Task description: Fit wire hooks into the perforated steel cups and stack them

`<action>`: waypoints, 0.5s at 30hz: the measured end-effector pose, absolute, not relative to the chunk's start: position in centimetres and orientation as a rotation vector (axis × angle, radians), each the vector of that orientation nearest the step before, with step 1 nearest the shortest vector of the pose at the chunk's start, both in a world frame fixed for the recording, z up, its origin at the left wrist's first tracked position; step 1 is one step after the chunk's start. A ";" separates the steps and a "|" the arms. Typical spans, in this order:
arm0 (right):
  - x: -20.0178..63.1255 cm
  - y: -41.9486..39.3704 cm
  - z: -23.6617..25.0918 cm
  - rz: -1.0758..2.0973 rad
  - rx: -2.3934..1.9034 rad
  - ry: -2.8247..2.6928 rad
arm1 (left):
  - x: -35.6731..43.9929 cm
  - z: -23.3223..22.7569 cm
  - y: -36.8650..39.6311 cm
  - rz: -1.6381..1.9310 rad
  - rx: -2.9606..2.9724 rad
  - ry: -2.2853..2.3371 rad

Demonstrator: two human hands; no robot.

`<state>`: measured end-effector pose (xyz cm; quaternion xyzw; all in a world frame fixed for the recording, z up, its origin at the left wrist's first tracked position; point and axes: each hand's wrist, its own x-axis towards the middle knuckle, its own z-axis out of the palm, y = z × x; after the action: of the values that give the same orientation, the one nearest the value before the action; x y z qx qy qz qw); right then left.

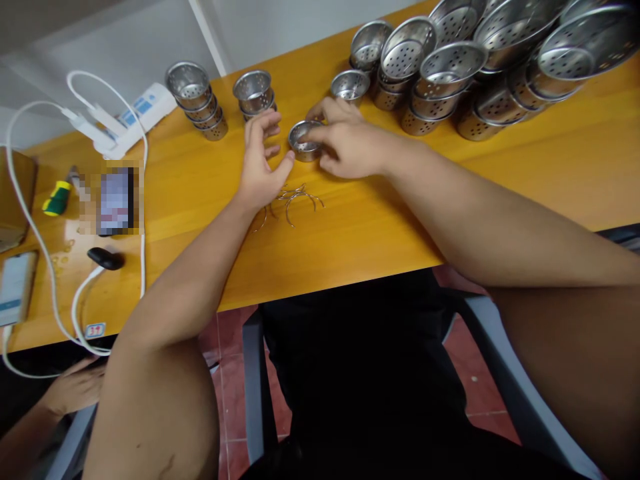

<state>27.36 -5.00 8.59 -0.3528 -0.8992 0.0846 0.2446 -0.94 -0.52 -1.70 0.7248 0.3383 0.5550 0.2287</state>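
the right hand point(350, 143) pinches the rim of a small perforated steel cup point(305, 140) on the yellow table point(500, 193), steadying it. the left hand point(260, 163) is open, thumb touching the cup's side. loose wire handles point(295, 199) lie just below both hands, within easy reach.

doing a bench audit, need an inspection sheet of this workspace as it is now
surface: yellow wooden table, a few wet spots near its left end
job's things: small perforated metal cup on the table between both hands; loose wire rings just in front of it
clutter: stacks of perforated cups behind, a bigger pile far right; two phones, a green-handled tool, a black object
hands: left hand open, thumb at the cup's side; right hand fingers on its rim
cables: white cables from a power strip
surroundings: white wall, red floor tiles, another person's hand lower left
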 end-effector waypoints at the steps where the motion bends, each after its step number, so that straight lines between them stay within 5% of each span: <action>1: 27.3 -4.9 8.3 0.228 -0.971 -2.469 | -1.1 -2.3 -0.1 1.548 2.006 0.917; 15: 25.7 -8.8 12.3 0.369 -0.848 -2.400 | -1.0 -2.8 1.1 1.505 2.095 0.732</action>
<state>25.73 -8.81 12.28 -0.3164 -0.8955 0.1379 0.2810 -0.95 1.06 -2.85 0.7607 0.2658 0.5466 0.2278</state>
